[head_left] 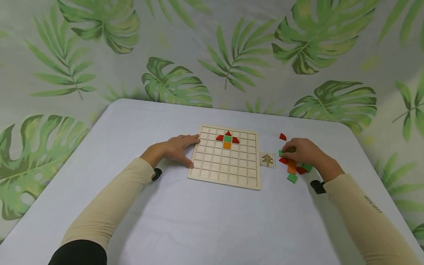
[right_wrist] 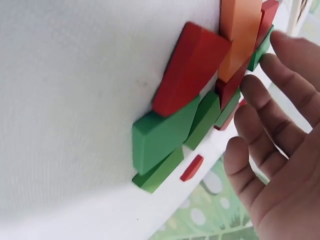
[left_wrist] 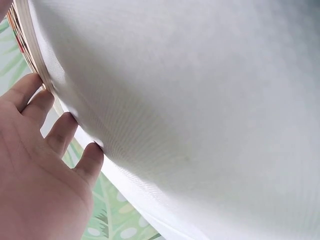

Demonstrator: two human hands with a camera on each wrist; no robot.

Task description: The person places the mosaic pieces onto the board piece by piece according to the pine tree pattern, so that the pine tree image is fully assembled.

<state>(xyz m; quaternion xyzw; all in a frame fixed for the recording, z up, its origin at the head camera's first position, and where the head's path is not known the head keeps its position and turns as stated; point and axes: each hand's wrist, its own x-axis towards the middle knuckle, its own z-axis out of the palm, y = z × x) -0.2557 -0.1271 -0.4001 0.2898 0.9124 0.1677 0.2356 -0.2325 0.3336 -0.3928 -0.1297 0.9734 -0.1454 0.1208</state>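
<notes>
A square wooden grid board [head_left: 225, 176] lies on the table. In its upper cells sit a red triangle [head_left: 228, 133], a green square [head_left: 228, 138], an orange square [head_left: 226, 145] and two red rounded pieces [head_left: 235, 140]. My left hand [head_left: 177, 148] rests at the board's left edge, thumb and fingers spread. To the right, my right hand [head_left: 303, 151] reaches over a pile of coloured blocks. Its thumb and index fingertips are right at a green block [right_wrist: 261, 50]. An orange block [right_wrist: 241, 40], red blocks [right_wrist: 192, 70] and green blocks [right_wrist: 165, 132] lie beside its fingers.
A small pattern card [head_left: 267, 160] with a tree-like figure lies against the board's right side. One red quarter-round block [head_left: 282, 136] sits apart above the pile, and a green square block [head_left: 292, 178] at its near end. White cloth covers the table [head_left: 212, 221]; leaf-patterned fabric [head_left: 179, 81] hangs behind.
</notes>
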